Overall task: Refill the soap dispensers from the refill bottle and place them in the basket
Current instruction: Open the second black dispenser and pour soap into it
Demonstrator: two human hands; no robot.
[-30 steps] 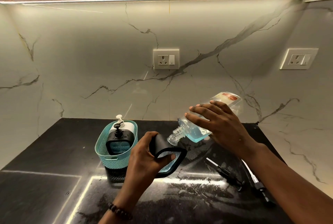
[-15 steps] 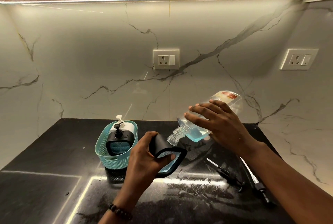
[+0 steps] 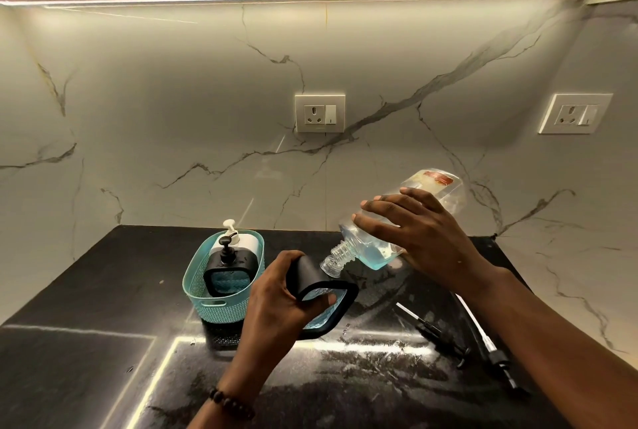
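Right hand: the right hand (image 3: 426, 239) reaches in from the lower right, forearm rising across the counter, fingers spread over the top of a clear plastic refill bottle (image 3: 386, 221) and gripping it tipped neck-down toward the left.
Left hand: the left hand (image 3: 279, 297), a dark beaded bracelet (image 3: 230, 402) on its wrist, comes up from the bottom edge and is wrapped around a black-framed rectangular soap dispenser (image 3: 321, 297), thumb pressed on the blue panel, holding it tilted above the counter.
Refill bottle: blue liquid pools at its lower shoulder; its ribbed, capless neck sits just above the dispenser's upper edge.
Label: a red-and-white sticker at the bottle's raised base, its writing too blurred to read.
Basket: a teal woven-pattern plastic basket (image 3: 221, 304) stands on the black stone counter (image 3: 86, 290) left of the hands, holding a second black-framed dispenser with pump (image 3: 228, 270) upright in front of a white pump dispenser (image 3: 238, 239).
Loose parts: two black pump heads with long tubes (image 3: 483, 335) lie on the counter beneath the right forearm.
Wall: two white switch sockets (image 3: 320, 113) on veined marble.
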